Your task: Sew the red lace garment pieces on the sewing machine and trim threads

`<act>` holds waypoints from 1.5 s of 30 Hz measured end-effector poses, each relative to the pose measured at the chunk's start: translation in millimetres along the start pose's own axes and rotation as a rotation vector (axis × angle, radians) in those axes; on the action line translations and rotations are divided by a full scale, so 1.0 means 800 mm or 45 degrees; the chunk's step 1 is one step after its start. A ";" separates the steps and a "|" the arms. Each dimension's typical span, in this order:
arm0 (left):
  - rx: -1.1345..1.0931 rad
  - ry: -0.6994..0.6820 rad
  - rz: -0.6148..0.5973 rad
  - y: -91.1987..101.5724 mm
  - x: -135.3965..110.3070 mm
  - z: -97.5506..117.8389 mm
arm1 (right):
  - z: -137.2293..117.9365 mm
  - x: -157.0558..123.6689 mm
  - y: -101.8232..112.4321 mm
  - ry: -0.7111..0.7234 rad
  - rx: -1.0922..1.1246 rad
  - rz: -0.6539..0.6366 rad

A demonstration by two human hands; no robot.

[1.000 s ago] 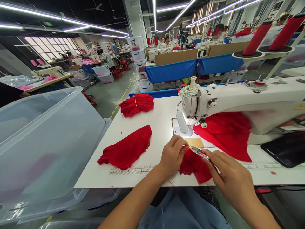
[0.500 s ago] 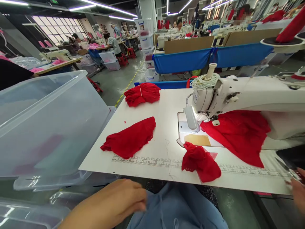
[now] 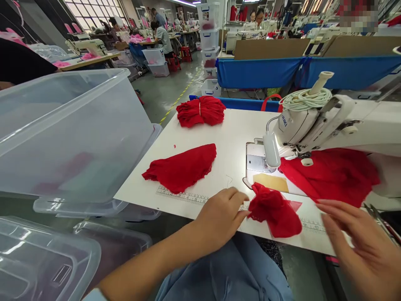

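Observation:
My left hand (image 3: pixel 221 217) reaches over the table's front edge, thumb and forefinger parted beside a small crumpled red fabric piece (image 3: pixel 275 211); whether the fingertips touch it I cannot tell. My right hand (image 3: pixel 360 244) is open to the right of that piece, fingers stretched towards it, holding nothing. Just beyond this hand lie scissors (image 3: pixel 380 221), partly hidden by it. A larger red fabric piece (image 3: pixel 332 173) lies under the arm of the white sewing machine (image 3: pixel 313 121). Flat on the table's left half is another red lace-edged piece (image 3: pixel 184 167).
A tied bundle of red fabric (image 3: pixel 202 112) sits at the table's back edge. A big clear plastic bin (image 3: pixel 78 138) stands left of the white table (image 3: pixel 234 125), with more clear bins (image 3: pixel 40 259) below. A co-worker's dark sleeve (image 3: pixel 25 60) shows at far left.
My left hand has moved up and right from my lap to the crumpled red piece. The right hand has left the scissors and moved left. The view has shifted.

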State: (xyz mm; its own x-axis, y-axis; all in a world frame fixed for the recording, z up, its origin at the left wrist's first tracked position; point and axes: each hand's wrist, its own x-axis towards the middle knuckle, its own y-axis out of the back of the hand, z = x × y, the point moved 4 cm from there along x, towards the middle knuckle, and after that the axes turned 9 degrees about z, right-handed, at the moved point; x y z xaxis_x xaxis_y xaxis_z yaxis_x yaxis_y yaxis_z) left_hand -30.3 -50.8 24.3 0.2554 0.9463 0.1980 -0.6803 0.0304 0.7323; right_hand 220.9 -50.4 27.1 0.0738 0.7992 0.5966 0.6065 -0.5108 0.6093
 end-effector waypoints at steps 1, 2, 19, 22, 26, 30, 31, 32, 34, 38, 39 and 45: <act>0.015 -0.004 0.019 -0.009 0.012 0.000 | -0.020 0.007 -0.017 0.038 0.101 -0.023; 0.056 0.002 0.010 -0.017 0.023 0.000 | -0.036 0.014 -0.034 0.082 0.153 -0.076; -0.750 0.234 -0.447 -0.046 0.108 -0.004 | -0.004 0.014 -0.090 -0.978 1.203 0.180; -0.808 0.488 -0.315 -0.057 0.113 -0.008 | -0.003 0.014 -0.090 -0.992 1.244 0.171; -1.183 0.598 -0.126 -0.066 0.116 -0.014 | -0.003 0.013 -0.092 -1.101 1.259 0.139; -1.694 0.727 -0.112 -0.070 0.114 -0.021 | -0.003 0.015 -0.097 -1.158 1.236 0.108; -1.817 0.766 -0.110 -0.070 0.114 -0.023 | -0.003 0.016 -0.098 -1.136 1.214 0.100; -1.917 0.805 -0.105 -0.070 0.114 -0.024 | -0.004 0.017 -0.100 -1.103 1.184 0.090; -2.038 0.854 -0.079 -0.069 0.114 -0.026 | -0.006 0.018 -0.104 -1.037 1.118 0.050; -2.115 0.834 0.012 -0.065 0.116 -0.027 | -0.010 0.019 -0.112 -1.018 1.075 -0.002; -2.110 0.838 0.032 -0.065 0.117 -0.029 | -0.011 0.019 -0.114 -1.020 1.087 -0.002; -2.052 0.936 0.144 -0.070 0.119 -0.041 | -0.012 0.026 -0.123 -0.935 1.106 -0.053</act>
State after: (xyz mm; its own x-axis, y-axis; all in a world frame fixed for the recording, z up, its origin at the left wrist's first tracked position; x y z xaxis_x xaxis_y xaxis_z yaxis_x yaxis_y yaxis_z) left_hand 10.1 48.1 -19.2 0.1402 0.8875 -0.4390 -0.7231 -0.2111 -0.6577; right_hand 154.8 13.3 -15.4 0.3133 0.9488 -0.0400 0.9416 -0.3158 -0.1170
